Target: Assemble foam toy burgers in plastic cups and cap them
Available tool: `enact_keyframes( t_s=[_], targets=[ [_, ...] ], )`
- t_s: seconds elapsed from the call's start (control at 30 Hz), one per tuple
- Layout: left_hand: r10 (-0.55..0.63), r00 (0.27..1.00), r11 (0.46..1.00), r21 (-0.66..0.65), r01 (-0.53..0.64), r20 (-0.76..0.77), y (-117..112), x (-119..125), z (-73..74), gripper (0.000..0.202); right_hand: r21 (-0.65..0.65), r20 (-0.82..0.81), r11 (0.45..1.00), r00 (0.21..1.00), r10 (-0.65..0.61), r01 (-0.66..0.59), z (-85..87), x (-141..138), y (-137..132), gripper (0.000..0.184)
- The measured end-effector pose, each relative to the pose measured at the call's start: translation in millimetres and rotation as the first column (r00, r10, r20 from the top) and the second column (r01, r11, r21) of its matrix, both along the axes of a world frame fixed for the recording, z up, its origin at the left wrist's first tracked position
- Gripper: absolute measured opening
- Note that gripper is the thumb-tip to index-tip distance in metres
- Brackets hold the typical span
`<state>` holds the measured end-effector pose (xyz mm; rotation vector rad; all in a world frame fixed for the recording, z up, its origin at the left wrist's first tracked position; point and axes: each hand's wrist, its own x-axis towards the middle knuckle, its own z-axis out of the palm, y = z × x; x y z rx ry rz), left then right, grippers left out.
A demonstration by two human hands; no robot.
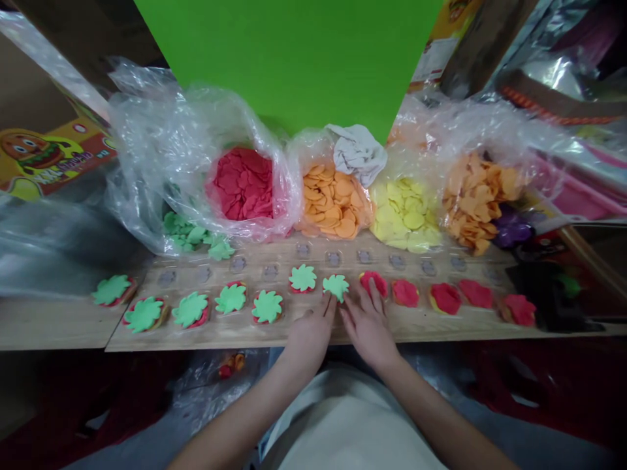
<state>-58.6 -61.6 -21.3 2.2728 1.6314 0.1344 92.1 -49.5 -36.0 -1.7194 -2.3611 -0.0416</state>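
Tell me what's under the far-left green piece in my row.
A red piece shows along the right edge of the green piece; what lies under the green middle is covered.

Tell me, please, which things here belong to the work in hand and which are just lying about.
Seemingly in use:
green piece at left hand and right hand
green-topped stacks
red-topped stacks
spare green pieces

Likely lying about:
white cloth
purple thing
black thing

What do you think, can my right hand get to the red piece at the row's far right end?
Probably yes: only other red pieces lie between your right hand and that end piece, all low, and the bare strip of table in front seems to leave a way past.
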Motion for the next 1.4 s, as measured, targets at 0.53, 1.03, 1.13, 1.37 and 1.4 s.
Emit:
enact_keyframes(
  t_s=[0.53,1.03,1.13,1.37,1.4],
  targets=[
    [0.611,-0.637,0.712,-0.677,0.185,0.469,32.6,-4.7,9.1,0.023,-0.162,-0.669,0.975,0.743,0.005,-0.153,12.2,-11.1,-2.6,0.025],
    [0.705,-0.120,0.707,-0.681,0.189,0.699,18.3,3.4,5.6,0.030,-0.291,-0.913,0.954,0.276,-0.299,0.069,32.1,32.5,35.4,0.028],
    [0.615,0.086,0.783,-0.620,0.049,0.784,20.0,4.3,3.4,0.028,-0.201,-0.854,0.969,0.458,-0.246,0.146,32.3,62.2,47.6,0.028],
    [0.162,0.600,0.985,-0.162,-0.055,0.783,23.2,26.3,5.4,0.032,-0.110,-0.394,0.994,0.916,-0.071,0.029,18.5,66.8,59.1,0.018],
    [0.082,0.642,0.996,-0.074,-0.040,0.763,22.9,30.9,5.9,0.036,-0.039,-0.328,0.998,0.943,-0.051,0.040,15.6,67.1,58.2,0.020]
  ],
)
